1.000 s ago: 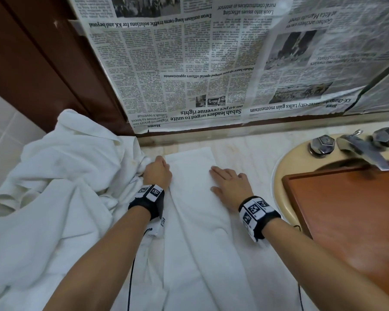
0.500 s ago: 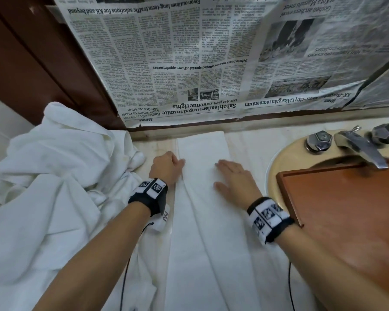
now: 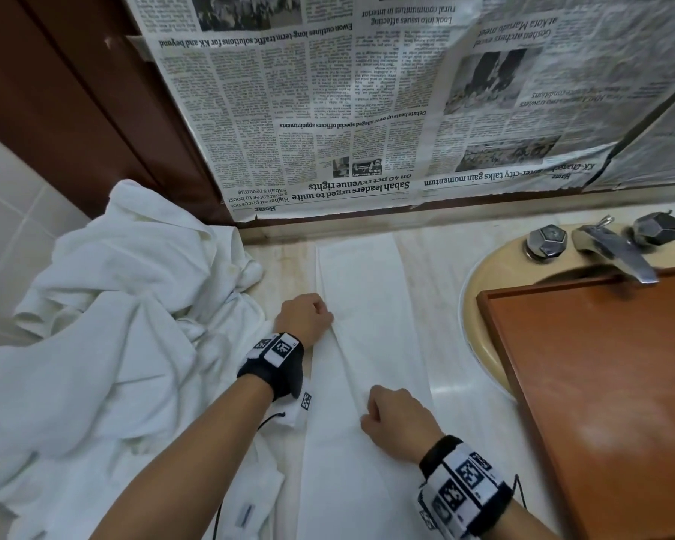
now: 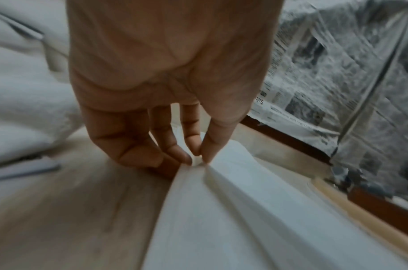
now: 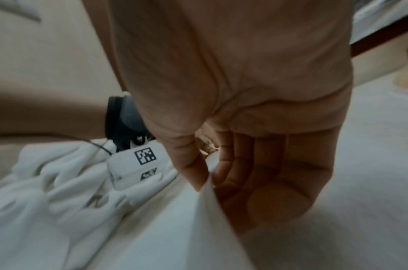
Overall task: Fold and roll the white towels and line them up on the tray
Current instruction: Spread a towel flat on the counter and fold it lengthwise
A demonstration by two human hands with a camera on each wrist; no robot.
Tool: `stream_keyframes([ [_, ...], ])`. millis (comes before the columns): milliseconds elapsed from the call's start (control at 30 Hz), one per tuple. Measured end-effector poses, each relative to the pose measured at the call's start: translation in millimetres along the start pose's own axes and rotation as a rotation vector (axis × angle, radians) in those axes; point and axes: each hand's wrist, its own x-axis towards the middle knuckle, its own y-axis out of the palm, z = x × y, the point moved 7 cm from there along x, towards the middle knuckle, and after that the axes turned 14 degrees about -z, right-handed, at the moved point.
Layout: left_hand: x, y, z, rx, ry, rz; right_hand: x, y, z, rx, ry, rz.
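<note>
A long white towel (image 3: 367, 305), folded into a narrow strip, lies on the marble counter and runs from the wall toward me. My left hand (image 3: 308, 315) pinches its left edge (image 4: 198, 160) between thumb and fingertips. Nearer to me, my right hand (image 3: 390, 420) grips a raised fold of the same towel (image 5: 212, 201) between thumb and curled fingers. A pile of loose white towels (image 3: 106, 325) is heaped at the left. The brown wooden tray (image 3: 601, 383) sits over the sink at the right with no towels on it.
A beige sink (image 3: 480, 305) with a metal tap (image 3: 616, 255) and two knobs lies under the tray. Newspaper (image 3: 367, 111) covers the wall behind the counter. Dark wood panelling (image 3: 75, 111) stands at the back left.
My right hand has left its flat place on the towel, moved back toward me and closed on a fold. My left hand still holds the left edge. The head view has tilted.
</note>
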Motion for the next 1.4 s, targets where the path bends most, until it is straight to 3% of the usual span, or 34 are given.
stream_keyframes([
  [133,-0.4,-3.0,-1.3,-0.018,-0.012,0.090,-13.9,-7.9,7.1,0.203,-0.002,-0.014],
  [267,-3.7,0.4,-6.9,-0.004,-0.015,0.155,-22.0,-26.9,29.8,0.182,-0.060,-0.117],
  [400,0.3,-5.0,-2.8,-0.186,-0.086,0.177,-27.4,-53.7,56.0,0.115,-0.097,-0.197],
  [567,5.0,-16.6,11.6,-0.289,-0.148,0.101,-30.6,-69.8,94.4,0.009,-0.141,-0.295],
  [767,4.8,-21.1,17.9,-0.018,-0.010,0.030,-21.7,-14.4,111.4,-0.048,-0.144,-0.206],
  [1000,6.5,-20.7,20.0,0.045,-0.026,-0.017,-17.1,41.9,84.5,-0.125,-0.114,-0.087],
  [1233,11.1,-12.6,22.7,0.083,-0.068,0.033,-20.4,59.3,75.0,-0.114,-0.103,-0.025],
  [1400,28.1,-13.7,16.5,0.049,-0.030,-0.009,-16.3,39.7,66.1,-0.013,-0.082,0.009],
])
